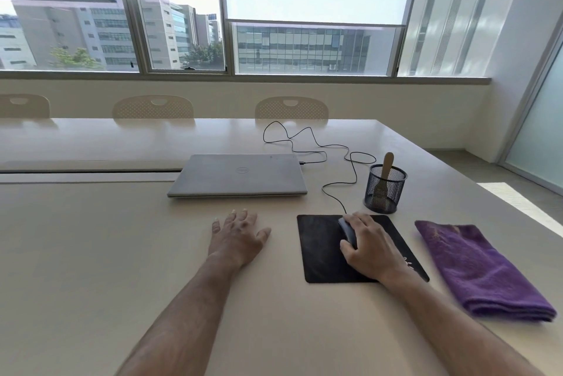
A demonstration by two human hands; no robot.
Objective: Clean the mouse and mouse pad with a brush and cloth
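A black mouse pad (pixel 320 250) lies on the table in front of me. On it sits a dark wired mouse (pixel 345 228), mostly covered by my right hand (pixel 370 244), which grips it. My left hand (pixel 237 235) rests flat on the table to the left of the pad, fingers spread, holding nothing. A folded purple cloth (pixel 481 272) lies to the right of the pad. A brush with a wooden handle (pixel 386 167) stands in a black mesh cup (pixel 384 190) just behind the pad.
A closed grey laptop (pixel 239 174) lies behind my left hand. The mouse cable (pixel 335 159) loops across the table from the laptop's right side. The beige table (pixel 91 254) ends close to the cloth on the right. Chairs stand at the far side.
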